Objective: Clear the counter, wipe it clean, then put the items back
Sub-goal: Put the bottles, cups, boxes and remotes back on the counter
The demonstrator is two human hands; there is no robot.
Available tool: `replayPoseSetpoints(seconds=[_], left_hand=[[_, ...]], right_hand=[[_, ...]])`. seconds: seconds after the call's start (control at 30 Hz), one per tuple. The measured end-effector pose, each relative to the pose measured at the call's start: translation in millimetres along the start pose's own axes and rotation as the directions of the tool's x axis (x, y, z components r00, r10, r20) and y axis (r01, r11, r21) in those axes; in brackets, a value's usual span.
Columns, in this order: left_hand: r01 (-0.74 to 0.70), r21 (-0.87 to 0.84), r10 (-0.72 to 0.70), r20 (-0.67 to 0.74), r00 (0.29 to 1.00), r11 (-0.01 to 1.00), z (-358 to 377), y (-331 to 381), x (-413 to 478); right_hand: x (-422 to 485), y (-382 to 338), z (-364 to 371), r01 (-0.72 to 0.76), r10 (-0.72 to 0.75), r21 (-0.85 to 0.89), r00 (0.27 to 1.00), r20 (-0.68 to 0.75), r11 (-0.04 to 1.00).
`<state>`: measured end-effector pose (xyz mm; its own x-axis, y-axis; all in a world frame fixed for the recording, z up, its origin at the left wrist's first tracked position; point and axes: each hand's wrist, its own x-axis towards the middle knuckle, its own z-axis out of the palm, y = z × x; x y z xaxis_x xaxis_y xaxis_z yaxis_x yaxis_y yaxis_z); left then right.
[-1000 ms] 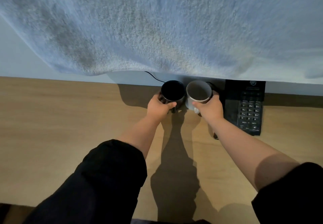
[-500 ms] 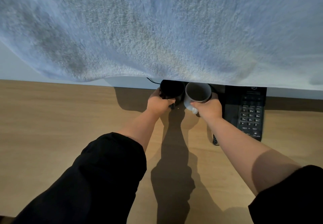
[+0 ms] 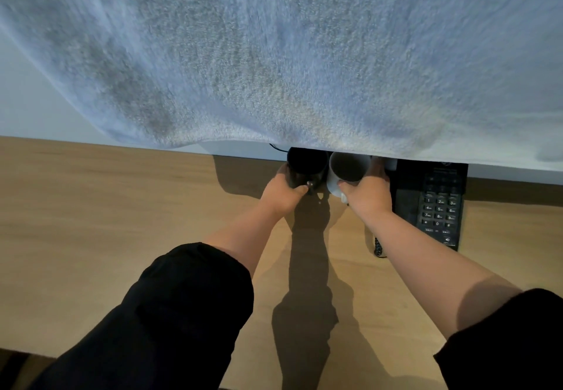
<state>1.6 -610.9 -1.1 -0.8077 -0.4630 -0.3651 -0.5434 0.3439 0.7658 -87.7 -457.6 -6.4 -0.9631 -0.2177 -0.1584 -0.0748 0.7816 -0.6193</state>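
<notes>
Two mugs (image 3: 306,166) farther back, two hands (image 3: 281,191)

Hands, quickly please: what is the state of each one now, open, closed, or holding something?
Left hand: closed, holding the round black mug.
Right hand: closed, holding the round white mug.

A: Head cam, what are the hands doing?
B: Left hand (image 3: 281,193) is gripping the black mug (image 3: 304,166), right hand (image 3: 370,196) is gripping the white mug (image 3: 347,170). The mugs are touching, side by side, near the tabletop's (image 3: 122,222) back edge.
A: Surroundings?
B: A black phone (image 3: 432,201) is lying just right of the white mug. A pale towel (image 3: 274,54) is hanging across the top, hiding both far rims.
</notes>
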Motion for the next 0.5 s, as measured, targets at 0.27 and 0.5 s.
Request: replayPoseSetpoints(seconds=[0.27,0.5], left_hand=[[-0.176,0.681,0.24,0.0,0.971,0.71,-58,-35,-48],[-0.116,0.821,0.266,-0.045,0.963,0.559,-167,-118,-121]], right_hand=[[-64,-49,21,0.358,-0.356,-0.427,0.93,0.087,0.831],[-156,-147,104,0.524,-0.469,-0.416,0.852,0.235,0.743]])
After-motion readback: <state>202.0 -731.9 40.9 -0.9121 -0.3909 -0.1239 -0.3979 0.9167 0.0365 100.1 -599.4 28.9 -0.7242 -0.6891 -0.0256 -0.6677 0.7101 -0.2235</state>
